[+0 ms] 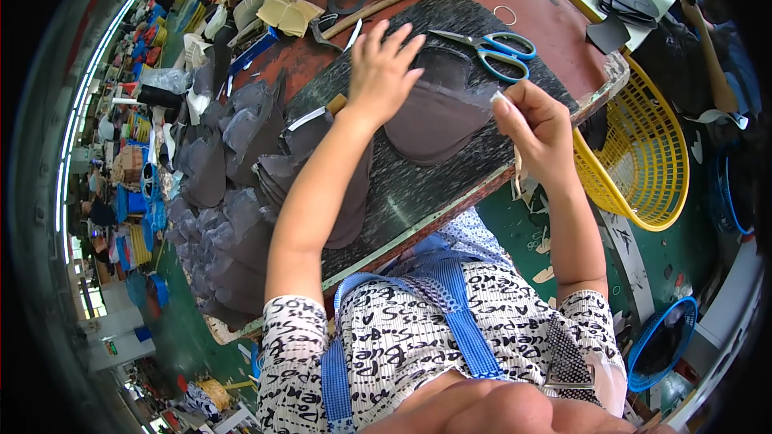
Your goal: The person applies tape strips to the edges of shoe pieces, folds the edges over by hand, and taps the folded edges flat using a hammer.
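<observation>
Material [434, 127] is lying between our hands | we're spreading left hand [379, 79], seemingly empty | right hand [537, 127] is pinching something whitish [495, 97]

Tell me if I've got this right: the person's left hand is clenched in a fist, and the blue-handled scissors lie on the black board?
Not quite: the head view shows the left hand open with its fingers spread, not clenched. The blue-handled scissors do lie on the black board.
</observation>
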The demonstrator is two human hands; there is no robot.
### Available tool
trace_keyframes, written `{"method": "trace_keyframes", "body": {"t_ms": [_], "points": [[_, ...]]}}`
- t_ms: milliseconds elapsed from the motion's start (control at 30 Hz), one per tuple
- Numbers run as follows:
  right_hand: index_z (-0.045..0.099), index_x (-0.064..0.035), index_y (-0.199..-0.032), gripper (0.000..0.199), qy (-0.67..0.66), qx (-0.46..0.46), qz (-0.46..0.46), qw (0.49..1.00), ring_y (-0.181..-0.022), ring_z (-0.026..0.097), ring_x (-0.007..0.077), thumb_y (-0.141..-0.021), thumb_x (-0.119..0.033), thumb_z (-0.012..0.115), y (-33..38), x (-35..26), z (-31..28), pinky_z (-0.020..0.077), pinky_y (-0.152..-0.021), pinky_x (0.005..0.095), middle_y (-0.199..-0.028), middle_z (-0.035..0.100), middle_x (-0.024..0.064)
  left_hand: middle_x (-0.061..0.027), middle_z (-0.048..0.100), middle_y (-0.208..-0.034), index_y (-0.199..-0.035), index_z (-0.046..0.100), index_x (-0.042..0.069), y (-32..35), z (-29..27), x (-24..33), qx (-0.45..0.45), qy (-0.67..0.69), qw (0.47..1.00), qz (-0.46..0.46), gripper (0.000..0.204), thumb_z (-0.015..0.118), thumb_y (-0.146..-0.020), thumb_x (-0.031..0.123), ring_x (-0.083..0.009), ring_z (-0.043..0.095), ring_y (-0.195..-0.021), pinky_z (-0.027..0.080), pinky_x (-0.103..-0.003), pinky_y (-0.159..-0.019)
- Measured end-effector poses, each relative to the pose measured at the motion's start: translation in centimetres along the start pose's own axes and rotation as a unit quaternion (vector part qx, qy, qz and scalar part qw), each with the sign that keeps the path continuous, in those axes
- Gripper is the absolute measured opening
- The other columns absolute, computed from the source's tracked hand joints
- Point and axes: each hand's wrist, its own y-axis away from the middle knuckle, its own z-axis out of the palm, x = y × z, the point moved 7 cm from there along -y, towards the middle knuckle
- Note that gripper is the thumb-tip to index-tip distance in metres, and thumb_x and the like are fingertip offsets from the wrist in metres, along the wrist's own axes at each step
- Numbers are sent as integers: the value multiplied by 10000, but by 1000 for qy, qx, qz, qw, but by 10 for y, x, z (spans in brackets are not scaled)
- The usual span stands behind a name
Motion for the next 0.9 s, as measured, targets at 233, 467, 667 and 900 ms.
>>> {"method": "trace_keyframes", "body": {"t_ms": [233, 467, 667, 900], "points": [[598, 0, -906, 132, 155, -11, -60, 986, -588, 530, 161, -913, -120, 653, 7, -18, -13, 425, -548, 303, -679, 556, 77, -25, 659, -956, -1074, 635, 81, 6, 2, 10, 124, 217, 963, 100, 321, 726, -775, 7, -240, 651, -911, 498, -374, -910], [596, -58, -928, 84, 316, -46, -232, 919, -714, 626, 325, -882, -115, 637, -11, -62, 30, 493, -600, 403, -817, 605, 93, -88, 707, -831, -1010, 638, -3, 3, -87, 44, 4, 445, 880, -167, 189, 701, -834, 25, -75, 652, -700, 501, -244, -619], [620, -72, -911, 80, 294, -44, -242, 924, -703, 637, 319, -881, -141, 647, -13, -61, 38, 501, -588, 405, -818, 612, 87, -68, 681, -742, -986, 640, 4, 13, -108, 58, -14, 407, 903, -139, 139, 675, -859, 50, -61, 581, -581, 451, -252, -529], [634, 16, -860, 405, 325, 34, -132, 936, -697, 671, 293, -798, -351, 793, -2, -41, 10, 532, -627, 361, -799, 660, 136, -32, 637, -688, -971, 623, 10, 41, -118, 45, 73, 405, 899, -150, 91, 625, -940, 96, -46, 563, -585, 432, -228, -527]]}}
